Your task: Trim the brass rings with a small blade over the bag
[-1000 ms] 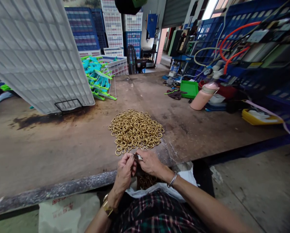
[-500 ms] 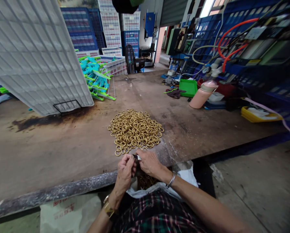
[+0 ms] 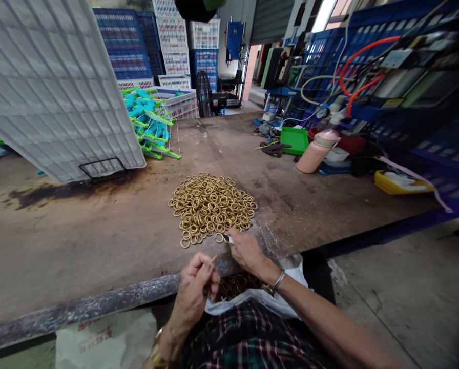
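Observation:
A heap of gold-coloured rings (image 3: 214,202) lies on the worn brown table (image 3: 118,230). My left hand (image 3: 196,287) is closed in front of the table's near edge, with a gold ring (image 3: 214,258) poking edge-on from between thumb and forefinger. In my right hand (image 3: 247,251) is a small white-handled tool (image 3: 228,239) with a dark tip; its exact kind is too small to tell. That tip is at a loose ring by the heap's near side. Below both hands, a white bag (image 3: 248,296) in my lap holds more rings, which look darker.
A tilted white crate (image 3: 64,97) stands at left, by turquoise and green plastic parts (image 3: 152,123). On the right are a pink bottle (image 3: 317,154), a green tray (image 3: 294,139) and a yellow tray (image 3: 400,183). A fan (image 3: 204,95) and stacked crates (image 3: 171,48) are behind.
My hands have moved apart: the left came down and toward me with a ring, the right went forward to the heap's near edge with the white-handled tool. The view shifted slightly.

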Tool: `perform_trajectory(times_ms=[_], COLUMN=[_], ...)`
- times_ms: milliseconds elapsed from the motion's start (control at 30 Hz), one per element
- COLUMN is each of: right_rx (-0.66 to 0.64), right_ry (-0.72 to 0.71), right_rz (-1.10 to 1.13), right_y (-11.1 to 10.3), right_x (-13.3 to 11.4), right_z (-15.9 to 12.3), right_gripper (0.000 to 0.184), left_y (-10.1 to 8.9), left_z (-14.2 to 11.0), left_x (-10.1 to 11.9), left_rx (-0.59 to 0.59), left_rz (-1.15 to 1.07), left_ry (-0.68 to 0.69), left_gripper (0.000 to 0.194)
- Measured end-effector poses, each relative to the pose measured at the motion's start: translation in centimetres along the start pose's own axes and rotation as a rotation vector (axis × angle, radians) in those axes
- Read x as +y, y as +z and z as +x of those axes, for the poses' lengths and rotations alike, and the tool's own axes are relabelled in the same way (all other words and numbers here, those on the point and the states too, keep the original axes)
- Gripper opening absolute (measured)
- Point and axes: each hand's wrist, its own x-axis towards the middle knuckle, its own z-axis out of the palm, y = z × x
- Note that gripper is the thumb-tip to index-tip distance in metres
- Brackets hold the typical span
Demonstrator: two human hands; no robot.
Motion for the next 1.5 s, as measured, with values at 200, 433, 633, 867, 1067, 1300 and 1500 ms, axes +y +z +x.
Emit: perform_trajectory(times_ms=[200,433,633,867,1067,1300,1500], right_rx=[0.065,0.059,0.090,0.087,0.104,0.121,-0.132], right_ry=[0.025,0.060,0.065,-0.034,-0.193,-0.104,0.093], right_rz=[0.002,-0.018,0.030,0.124,0.277,0.699,1.083], right_y=[0.6,1.2,1.4,1.3,0.5,-0.4,0.6], right_x=[-0.9,-1.9,-2.0,-2.0,-2.3,-2.9,-2.7], right_z=[0.4,1.2,1.4,1.2,-0.2,0.0,0.7], right_gripper=[0.017,0.016,0.016,0.021,0.024,0.015,0.016], left_y=[-1.4,-2.8,-3.4,-2.1,-2.3,-3.5,-2.9], left_z=[1.5,2.2,2.9,3.4,4.8,5.6,5.6], left_x=[0.0,-0.5,-0.6,-1.2,-2.4,-2.4,-2.7], left_rx=[0.134,0.170,0.264,0.270,0.237,0.282,0.314], left_rz=[-0.201,-0.349,-0.432,-0.168,0.120,0.449,0.501], left_ry=[-0.037,-0.101,-0.150,-0.066,-0.036,-0.003,0.128], left_gripper=[0.029,0.031,0.024,0.036,0.051,0.060,0.048])
